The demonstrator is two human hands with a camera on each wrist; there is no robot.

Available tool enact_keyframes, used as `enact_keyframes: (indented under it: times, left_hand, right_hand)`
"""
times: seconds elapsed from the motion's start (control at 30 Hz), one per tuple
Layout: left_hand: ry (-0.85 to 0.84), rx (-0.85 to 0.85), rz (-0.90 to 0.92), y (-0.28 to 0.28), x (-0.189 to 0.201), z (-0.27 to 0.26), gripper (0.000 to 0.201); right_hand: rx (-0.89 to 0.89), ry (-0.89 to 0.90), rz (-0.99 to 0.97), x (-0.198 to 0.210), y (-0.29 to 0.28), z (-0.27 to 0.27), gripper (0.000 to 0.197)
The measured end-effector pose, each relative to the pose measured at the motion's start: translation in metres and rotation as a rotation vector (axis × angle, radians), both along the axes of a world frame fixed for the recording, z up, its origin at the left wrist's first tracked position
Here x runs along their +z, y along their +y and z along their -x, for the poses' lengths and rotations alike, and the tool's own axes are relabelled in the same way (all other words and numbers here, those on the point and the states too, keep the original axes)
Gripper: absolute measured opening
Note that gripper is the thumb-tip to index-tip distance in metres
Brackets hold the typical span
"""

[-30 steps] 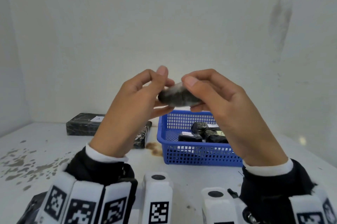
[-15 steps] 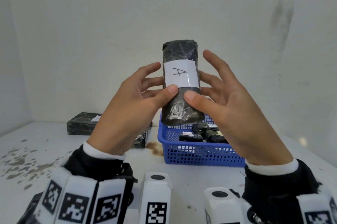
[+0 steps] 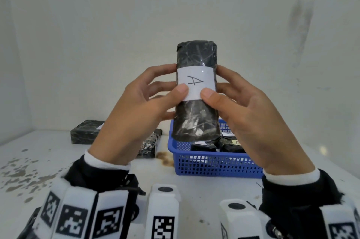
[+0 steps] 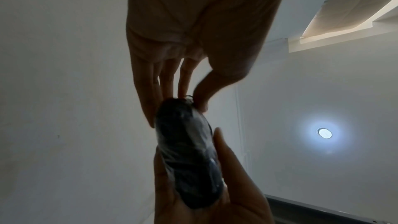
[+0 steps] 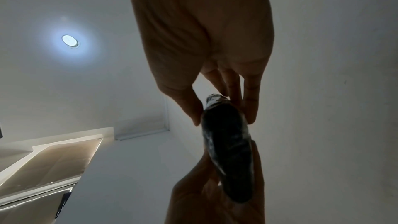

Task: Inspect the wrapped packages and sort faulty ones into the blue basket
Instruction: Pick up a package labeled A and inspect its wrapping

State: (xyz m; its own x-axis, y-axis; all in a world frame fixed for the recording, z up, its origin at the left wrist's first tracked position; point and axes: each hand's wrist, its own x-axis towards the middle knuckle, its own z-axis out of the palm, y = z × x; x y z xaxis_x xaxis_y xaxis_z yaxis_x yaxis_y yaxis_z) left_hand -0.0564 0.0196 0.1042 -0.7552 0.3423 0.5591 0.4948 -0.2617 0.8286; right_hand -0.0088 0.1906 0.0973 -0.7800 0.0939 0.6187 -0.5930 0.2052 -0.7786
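Observation:
I hold a black wrapped package (image 3: 195, 118) upright in front of me, its white label marked "A" (image 3: 194, 83) facing me. My left hand (image 3: 136, 114) pinches its left edge, thumb on the label and fingers behind. My right hand (image 3: 251, 120) pinches the right edge the same way. From below, the left wrist view shows the package (image 4: 189, 152) end-on between both hands, and so does the right wrist view, where the package (image 5: 230, 151) looks dark. The blue basket (image 3: 214, 162) stands on the table behind the package, with several black packages (image 3: 229, 146) inside.
Two more black wrapped packages lie on the white table at left: one (image 3: 83, 133) near the back wall, another (image 3: 150, 145) half hidden behind my left hand. Stains mark the table (image 3: 19, 172) at left. White walls close the back and sides.
The package went from lying end-on between pinching fingertips to standing upright with its label toward me. Both hands then shifted their grip higher, thumbs now on the label.

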Motion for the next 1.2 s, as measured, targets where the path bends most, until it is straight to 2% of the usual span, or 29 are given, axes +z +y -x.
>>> enact_keyframes:
  times: [0.1,0.2,0.33,0.5,0.7,0.93,1.07,1.2]
  left_hand:
    - [0.006,0.029,-0.011,0.000,-0.001,0.000,0.056]
    - [0.005,0.030,-0.002,-0.001,-0.001,0.001,0.050]
    - [0.017,0.037,0.035,-0.001,-0.001,-0.001,0.050]
    - [0.027,0.098,0.056,0.003,-0.001,-0.001,0.026]
    - [-0.009,0.111,0.040,0.006,-0.001,-0.004,0.018]
    - [0.021,0.157,0.047,0.008,-0.002,-0.002,0.012]
    - [0.027,0.165,0.054,0.010,-0.003,-0.002,0.020]
    - [0.049,0.174,0.060,0.009,-0.002,-0.004,0.018]
  right_hand:
    - [-0.017,0.011,-0.041,0.000,0.000,-0.001,0.072]
    - [-0.024,-0.008,-0.074,0.000,-0.001,-0.001,0.075]
    - [-0.070,-0.004,-0.072,0.000,-0.001,0.000,0.061]
    - [-0.093,-0.023,-0.072,0.001,0.000,0.000,0.062]
    - [-0.133,-0.027,-0.092,0.000,0.000,0.001,0.053]
    - [-0.168,-0.045,-0.137,0.002,0.001,-0.004,0.044]
    - [-0.162,-0.055,-0.096,0.004,-0.001,-0.007,0.033]
    - [-0.149,-0.048,-0.098,0.004,-0.005,-0.007,0.038]
